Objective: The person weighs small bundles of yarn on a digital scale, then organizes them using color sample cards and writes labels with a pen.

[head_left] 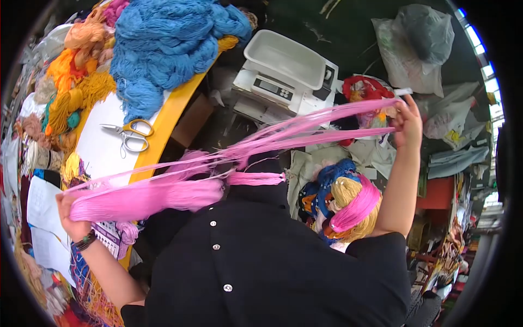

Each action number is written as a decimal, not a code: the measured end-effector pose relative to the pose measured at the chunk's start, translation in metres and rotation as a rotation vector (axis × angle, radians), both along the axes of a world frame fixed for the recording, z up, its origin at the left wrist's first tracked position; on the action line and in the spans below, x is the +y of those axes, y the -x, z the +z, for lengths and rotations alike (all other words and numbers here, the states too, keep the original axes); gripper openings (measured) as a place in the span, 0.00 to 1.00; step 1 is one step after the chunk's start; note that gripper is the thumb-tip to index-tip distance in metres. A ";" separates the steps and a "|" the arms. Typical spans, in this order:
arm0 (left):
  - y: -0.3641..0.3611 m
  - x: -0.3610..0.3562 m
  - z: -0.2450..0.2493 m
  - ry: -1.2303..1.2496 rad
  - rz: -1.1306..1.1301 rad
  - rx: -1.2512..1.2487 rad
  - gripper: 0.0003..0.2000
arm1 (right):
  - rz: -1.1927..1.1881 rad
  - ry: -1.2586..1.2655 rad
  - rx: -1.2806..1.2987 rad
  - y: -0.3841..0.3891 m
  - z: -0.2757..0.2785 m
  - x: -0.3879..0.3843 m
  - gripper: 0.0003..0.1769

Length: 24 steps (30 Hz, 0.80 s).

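Pink yarn (147,197) stretches in long strands across my body between both hands. At the left, my left hand (72,215) is closed round one end, where a thick bundle hangs beside thinner strands. My right hand (407,121), raised at the right, grips the other end, which splits into two bands; a small white piece (403,92) shows at its fingertips. Near my lap the strands cross in a loose tangle, and a short tied pink bundle (256,178) lies against the dark clothing.
A yellow-edged table (163,143) at the left bears blue yarn (163,43), orange yarn and scissors (131,134). Ahead stands a scale with a white tray (284,59). Yarn skeins (348,201) lie by my right side. Plastic bags (417,46) are at the upper right.
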<state>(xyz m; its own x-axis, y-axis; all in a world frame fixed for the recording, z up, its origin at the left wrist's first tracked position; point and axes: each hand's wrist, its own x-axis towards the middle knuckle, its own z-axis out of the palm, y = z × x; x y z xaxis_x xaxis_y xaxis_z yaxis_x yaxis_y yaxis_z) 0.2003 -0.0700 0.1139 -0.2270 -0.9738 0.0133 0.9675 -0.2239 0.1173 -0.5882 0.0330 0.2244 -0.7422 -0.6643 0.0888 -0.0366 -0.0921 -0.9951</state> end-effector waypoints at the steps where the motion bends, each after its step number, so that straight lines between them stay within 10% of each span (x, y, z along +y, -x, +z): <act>1: -0.034 -0.005 -0.010 -0.036 0.073 -0.009 0.05 | -0.165 0.027 0.033 0.024 0.003 0.009 0.27; 7: -0.238 -0.040 -0.102 -0.253 0.474 -0.141 0.09 | -0.381 -0.020 0.388 0.118 0.015 0.064 0.26; 11: -0.036 -0.019 0.007 -0.308 0.730 -0.453 0.10 | -0.002 0.231 0.321 0.020 0.051 0.030 0.27; 13: 0.006 -0.017 0.030 0.065 0.200 -0.291 0.11 | 0.079 0.288 0.391 -0.010 0.075 0.020 0.26; 15: 0.053 -0.015 0.050 0.040 0.141 -0.243 0.09 | 0.119 0.347 0.454 -0.021 0.103 0.013 0.25; 20: 0.144 -0.002 0.056 0.109 -0.011 -0.300 0.07 | 0.361 0.485 0.485 -0.031 0.162 -0.014 0.25; 22: 0.159 0.002 0.043 0.118 -0.071 -0.461 0.06 | -0.073 0.523 0.043 -0.071 0.194 -0.047 0.11; 24: 0.176 0.006 0.032 0.071 -0.141 -0.474 0.08 | 0.244 0.449 0.385 -0.067 0.195 -0.056 0.09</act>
<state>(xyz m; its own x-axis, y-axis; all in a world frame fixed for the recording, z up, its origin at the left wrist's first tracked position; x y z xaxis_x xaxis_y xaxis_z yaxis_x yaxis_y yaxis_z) 0.0240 -0.0638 0.1461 -0.3537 -0.9335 -0.0581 0.7650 -0.3245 0.5564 -0.5208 -0.0233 0.4192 -0.4335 -0.6464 0.6279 -0.3090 -0.5478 -0.7774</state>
